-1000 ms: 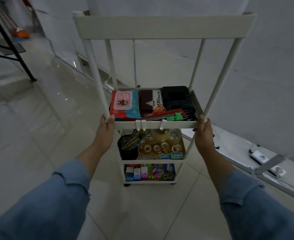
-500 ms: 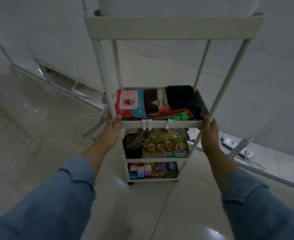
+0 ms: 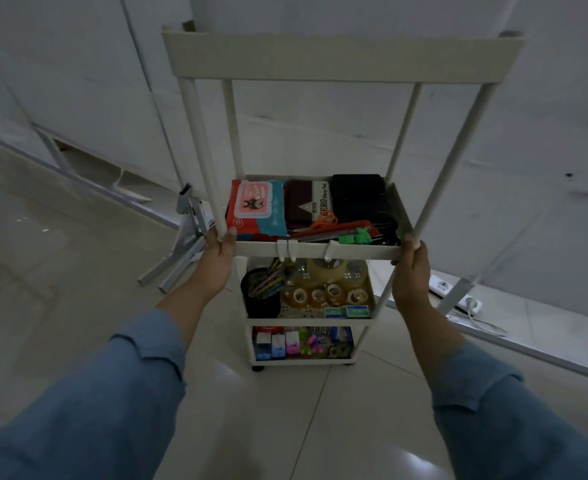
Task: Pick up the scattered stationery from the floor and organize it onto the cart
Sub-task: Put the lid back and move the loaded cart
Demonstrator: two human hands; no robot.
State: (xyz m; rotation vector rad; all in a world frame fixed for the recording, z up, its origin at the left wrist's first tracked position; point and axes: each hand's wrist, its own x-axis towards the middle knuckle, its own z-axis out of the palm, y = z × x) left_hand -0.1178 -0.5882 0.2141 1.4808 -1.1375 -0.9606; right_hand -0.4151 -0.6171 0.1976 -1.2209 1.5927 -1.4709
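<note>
While both hands keep their hold, the tall white plastic four-tier cart [image 3: 343, 60] has swung round over the last second. The black stand once at ten o'clock is gone from view, a pale wall now fills everything from nine to three o'clock behind it, and a folded grey metal frame [image 3: 181, 251] has appeared on the floor at nine o'clock of the cart. A white power strip [image 3: 455, 296] lies at four o'clock. The left hand [image 3: 216, 268] has its fingers curled round the front-left post at the second tier's corner, thumb up against the post; the right hand [image 3: 412, 275] wraps the front-right post likewise. The stationery sits on the shelves. On the second tier are a red-and-blue wipes pack [image 3: 256, 209], a maroon stamp-pad box [image 3: 308, 202], a black pouch [image 3: 358, 199] and orange-handled scissors [image 3: 322, 221]. One tier down stand a black pencil cup [image 3: 261, 299] and clear tape rolls [image 3: 327, 294], and small coloured bits [image 3: 285, 344] lie lowest. No loose item shows on the tiles, so sorting looks finished and the cart is probably being parked.
</note>
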